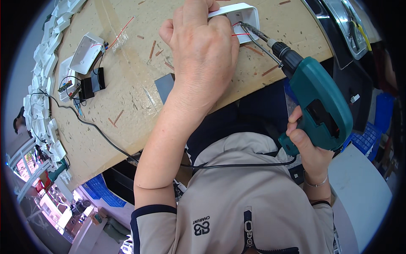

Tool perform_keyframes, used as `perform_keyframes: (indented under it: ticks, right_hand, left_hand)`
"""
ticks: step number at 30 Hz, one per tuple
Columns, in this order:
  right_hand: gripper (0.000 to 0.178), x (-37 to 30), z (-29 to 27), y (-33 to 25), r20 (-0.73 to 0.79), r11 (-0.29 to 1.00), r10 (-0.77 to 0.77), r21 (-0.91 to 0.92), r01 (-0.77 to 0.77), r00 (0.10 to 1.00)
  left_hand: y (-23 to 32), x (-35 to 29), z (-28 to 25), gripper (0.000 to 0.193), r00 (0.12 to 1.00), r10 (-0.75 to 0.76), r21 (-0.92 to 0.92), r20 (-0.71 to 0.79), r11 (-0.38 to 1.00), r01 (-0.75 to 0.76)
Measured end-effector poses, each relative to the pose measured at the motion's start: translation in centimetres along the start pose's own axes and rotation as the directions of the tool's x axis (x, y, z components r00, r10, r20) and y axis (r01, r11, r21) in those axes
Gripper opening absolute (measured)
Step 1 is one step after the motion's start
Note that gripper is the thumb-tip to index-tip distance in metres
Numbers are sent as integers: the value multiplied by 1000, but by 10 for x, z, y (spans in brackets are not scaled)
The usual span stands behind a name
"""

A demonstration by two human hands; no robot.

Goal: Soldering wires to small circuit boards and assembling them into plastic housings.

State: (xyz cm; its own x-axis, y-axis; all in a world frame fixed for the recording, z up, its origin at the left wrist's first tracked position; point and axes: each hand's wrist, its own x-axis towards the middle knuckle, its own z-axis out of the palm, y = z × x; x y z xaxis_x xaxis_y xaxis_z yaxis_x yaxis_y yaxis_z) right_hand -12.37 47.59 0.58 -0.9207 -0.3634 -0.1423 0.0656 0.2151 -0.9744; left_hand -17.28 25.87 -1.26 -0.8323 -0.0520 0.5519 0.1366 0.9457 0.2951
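Probably light and stiff, that white case (251, 19) sits edge-gripped in the left hand (205, 48). To its right, the right hand (311, 148) clasps the heavier-looking soldering gun (323, 91).

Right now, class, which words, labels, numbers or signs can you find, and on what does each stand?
Beige shirt: dark emblem with upside-down lettering, left unquoted.
Dark zip strip: pale lettering, also unquoted.
Green soldering gun and white casing: no readable text visible.
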Motion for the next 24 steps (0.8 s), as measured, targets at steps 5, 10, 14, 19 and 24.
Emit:
perform_keyframes:
  ticks: [5,10,14,19,24]
  right_hand:
    - [43,2,3,-6,-17,999,-25,40,26,1000]
    - [40,0,1,-3,-10,998,-57,-40,57,998]
    - [38,-2,1,-4,-29,998,-43,-53,42,999]
    - [39,0,2,-3,-21,997,-57,-57,55,998]
    - [42,-1,0,-4,-15,997,-57,-62,56,998]
  left_hand:
    - [0,0,2,9,1000,-10,-2,-3,1000,10]
    - [-26,2,43,9,707,237,-195,-666,860,-472]
    - [0,0,0,9,1000,7,5,-8,1000,-7]
    - [0,-1,0,10,1000,11,27,-8,1000,-11]
    - [1,0,0,10,1000,-3,19,-18,1000,3]
